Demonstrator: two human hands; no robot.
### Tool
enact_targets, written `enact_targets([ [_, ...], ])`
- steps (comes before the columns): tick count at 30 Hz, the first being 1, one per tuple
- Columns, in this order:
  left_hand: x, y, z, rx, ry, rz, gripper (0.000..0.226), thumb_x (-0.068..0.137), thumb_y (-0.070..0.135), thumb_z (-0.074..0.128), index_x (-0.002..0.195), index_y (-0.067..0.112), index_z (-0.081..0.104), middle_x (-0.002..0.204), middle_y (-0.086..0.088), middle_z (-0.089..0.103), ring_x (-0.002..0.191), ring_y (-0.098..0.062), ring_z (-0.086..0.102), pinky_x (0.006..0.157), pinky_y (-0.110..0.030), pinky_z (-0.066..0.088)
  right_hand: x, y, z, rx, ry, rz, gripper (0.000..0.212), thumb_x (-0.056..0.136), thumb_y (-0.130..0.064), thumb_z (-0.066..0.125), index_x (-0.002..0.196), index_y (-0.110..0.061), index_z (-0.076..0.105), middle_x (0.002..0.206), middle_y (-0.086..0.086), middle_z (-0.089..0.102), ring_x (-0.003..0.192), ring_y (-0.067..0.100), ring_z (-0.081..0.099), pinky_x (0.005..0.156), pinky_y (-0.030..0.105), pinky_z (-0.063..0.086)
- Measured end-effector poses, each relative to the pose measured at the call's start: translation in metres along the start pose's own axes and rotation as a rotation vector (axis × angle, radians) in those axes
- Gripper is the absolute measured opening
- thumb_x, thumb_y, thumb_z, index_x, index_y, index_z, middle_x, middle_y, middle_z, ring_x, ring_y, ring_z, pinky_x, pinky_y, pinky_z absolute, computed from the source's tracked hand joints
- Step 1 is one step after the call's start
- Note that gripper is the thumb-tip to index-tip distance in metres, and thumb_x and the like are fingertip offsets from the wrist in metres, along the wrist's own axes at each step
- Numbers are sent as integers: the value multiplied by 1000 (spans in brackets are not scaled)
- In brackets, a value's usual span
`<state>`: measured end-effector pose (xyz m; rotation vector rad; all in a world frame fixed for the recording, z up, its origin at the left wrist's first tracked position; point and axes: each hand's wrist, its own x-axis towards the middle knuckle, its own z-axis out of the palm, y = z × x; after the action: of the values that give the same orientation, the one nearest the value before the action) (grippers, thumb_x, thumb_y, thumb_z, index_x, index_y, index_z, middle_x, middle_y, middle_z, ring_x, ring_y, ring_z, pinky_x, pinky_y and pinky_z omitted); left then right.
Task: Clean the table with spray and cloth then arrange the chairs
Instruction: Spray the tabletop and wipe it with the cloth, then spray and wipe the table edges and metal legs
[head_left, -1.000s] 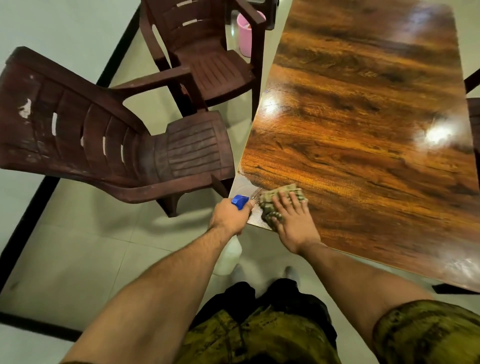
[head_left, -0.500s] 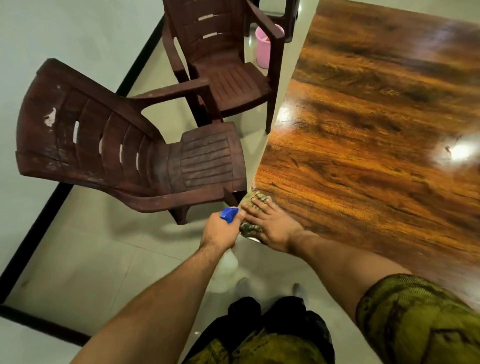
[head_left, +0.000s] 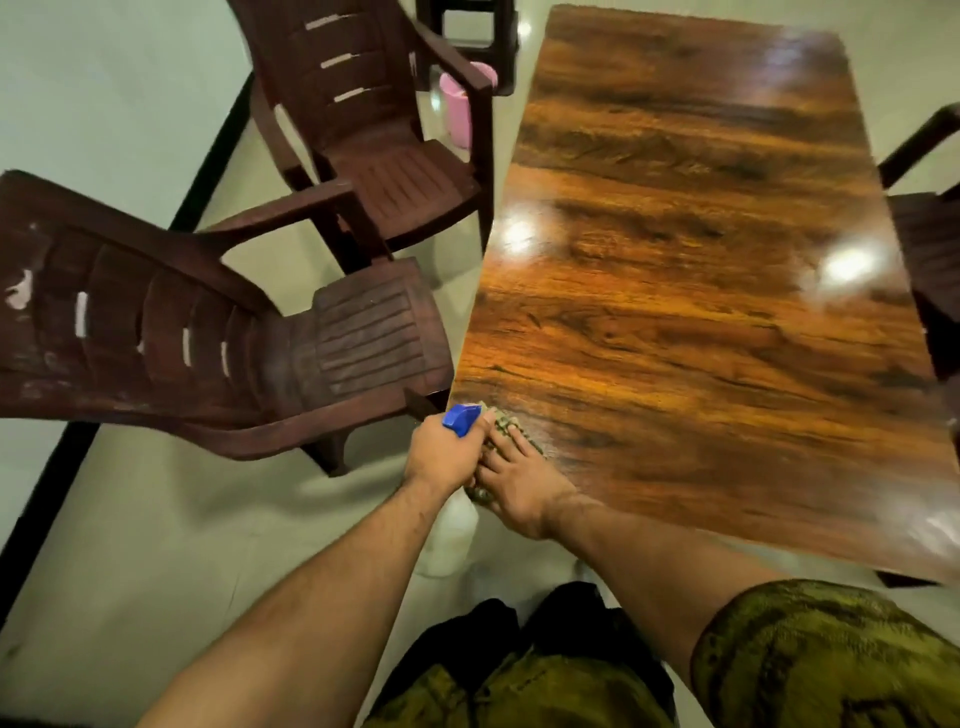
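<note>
1. Right hand (head_left: 519, 488), fingers flat, presses my cloth (head_left: 506, 423) beneath its fingertips; it has slid onto the table (head_left: 701, 312) corner.
2. Left hand (head_left: 441, 457), just beside, grips the spray bottle (head_left: 460, 418).
3. Corner covered, I judge; chairs (head_left: 363, 332) to the left wait.

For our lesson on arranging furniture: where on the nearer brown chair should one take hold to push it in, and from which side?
On the nearer chair, grip the backrest's top edge, coming from behind it, the side away from the table. Its seat already faces the table, and that rim probably gives curled fingers a firm edge.
</note>
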<state>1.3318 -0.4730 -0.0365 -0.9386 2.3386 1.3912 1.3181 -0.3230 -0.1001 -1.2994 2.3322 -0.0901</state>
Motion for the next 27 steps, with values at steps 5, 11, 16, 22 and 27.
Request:
enact_targets([
  [5,-13,34,51,96,-134,96,42,90,47,70,66,14,62,55,-3,63,40,-10,56,43,-21,46,-86,29,20,-3,61,219,70,96,-36,32,159,-25,5,166,5,-4,151,30,-13,114,44,-21],
  [11,-49,67,133,219,-376,212,58,88,55,68,78,-2,67,73,-17,73,61,-35,69,63,-44,58,-222,86,48,108,61,662,110,83,-2,51,142,-37,-35,154,-3,-35,144,20,-32,122,44,-10],
  [16,-83,77,197,275,-481,267,47,87,55,68,84,9,70,74,-14,74,44,-22,64,54,-39,57,-306,121,63,257,79,982,113,82,6,52,148,-35,-30,157,-5,-35,149,23,-26,123,44,-5],
  [22,-132,75,256,267,-590,202,24,90,45,71,95,22,69,72,-9,66,42,-15,58,43,-22,48,-347,133,94,506,285,1438,105,88,-14,65,157,-16,-14,165,8,-21,151,36,-18,124,46,0],
  [27,-154,50,285,300,-587,133,40,87,43,72,84,4,64,71,-13,67,42,-17,60,47,-24,47,-312,110,97,890,1000,1568,92,79,11,59,158,-7,16,167,11,3,154,30,4,124,32,10],
])
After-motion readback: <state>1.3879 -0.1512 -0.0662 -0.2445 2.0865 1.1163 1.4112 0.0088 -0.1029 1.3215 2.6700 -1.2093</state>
